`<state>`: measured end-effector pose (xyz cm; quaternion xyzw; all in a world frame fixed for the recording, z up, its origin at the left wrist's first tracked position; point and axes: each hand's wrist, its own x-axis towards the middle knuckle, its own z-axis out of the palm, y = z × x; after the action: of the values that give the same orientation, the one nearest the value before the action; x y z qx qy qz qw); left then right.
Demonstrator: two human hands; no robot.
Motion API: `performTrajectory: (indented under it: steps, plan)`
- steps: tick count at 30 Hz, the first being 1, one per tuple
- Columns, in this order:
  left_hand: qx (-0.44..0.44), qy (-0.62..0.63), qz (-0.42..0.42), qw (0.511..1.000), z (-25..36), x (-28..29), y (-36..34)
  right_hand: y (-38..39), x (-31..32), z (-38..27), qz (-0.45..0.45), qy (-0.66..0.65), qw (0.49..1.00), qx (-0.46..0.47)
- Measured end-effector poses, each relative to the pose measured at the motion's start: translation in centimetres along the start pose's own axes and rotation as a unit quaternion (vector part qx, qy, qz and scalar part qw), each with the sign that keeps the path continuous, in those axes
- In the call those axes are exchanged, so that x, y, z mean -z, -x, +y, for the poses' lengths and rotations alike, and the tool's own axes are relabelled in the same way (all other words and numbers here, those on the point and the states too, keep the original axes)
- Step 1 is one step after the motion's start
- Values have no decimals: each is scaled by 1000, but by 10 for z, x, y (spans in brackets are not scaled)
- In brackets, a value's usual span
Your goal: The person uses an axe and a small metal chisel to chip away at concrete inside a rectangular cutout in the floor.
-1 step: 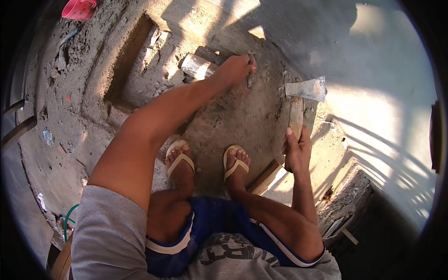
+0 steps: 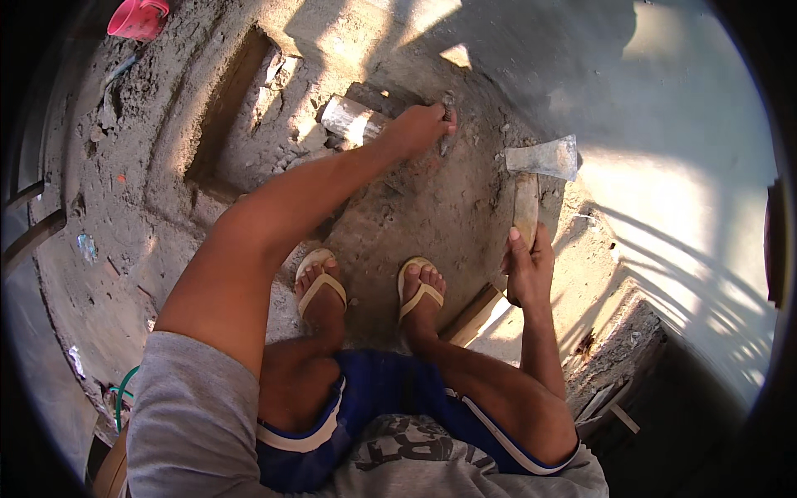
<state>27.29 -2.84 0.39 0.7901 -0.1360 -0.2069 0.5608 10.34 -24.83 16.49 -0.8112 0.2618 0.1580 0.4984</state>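
My left hand (image 2: 427, 126) grips a short dirty metal tool (image 2: 447, 104), apparently a chisel, standing against the rough concrete floor (image 2: 432, 203). Just left of that hand lies a pale cylindrical piece (image 2: 349, 116), partly behind my forearm. My right hand (image 2: 529, 261) is closed around the wooden handle of an axe-like tool (image 2: 525, 199), whose broad grey metal head (image 2: 541, 156) is held to the right of the chisel, apart from it. My sandalled feet (image 2: 419, 286) are planted between my two hands.
A recessed square channel (image 2: 216, 124) is cut in the floor at left. A pink plastic container (image 2: 137, 18) sits top left, a green hose (image 2: 124, 382) lower left. A smooth grey wall (image 2: 689, 124) rises at right. A wood offcut (image 2: 473, 315) lies beside my right foot, near a dark opening.
My left hand is very slightly lower with the metal tool in it. My right hand and the axe-like tool are almost unmoved.
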Motion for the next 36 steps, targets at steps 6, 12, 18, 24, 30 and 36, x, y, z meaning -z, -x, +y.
performTrajectory:
  steps: [6,12,18,24,30,36]
  plan:
    - [-27,-44,59,997,-4,-7,17,-3,-10,11,-18,-44,999,-10]
    - [13,47,109,993,-2,9,2,-7,-11,-3,-38,-37,998,-17]
    - [18,101,90,991,6,-5,8,-10,-16,-22,-37,-56,997,-35]
    - [-23,60,77,995,9,-12,17,-16,-8,-47,-48,57,995,64]
    - [-33,48,95,994,4,-11,21,-1,-17,-156,103,-89,901,412]
    - [-40,14,57,997,19,-18,16,-54,-8,-68,-21,436,854,282]
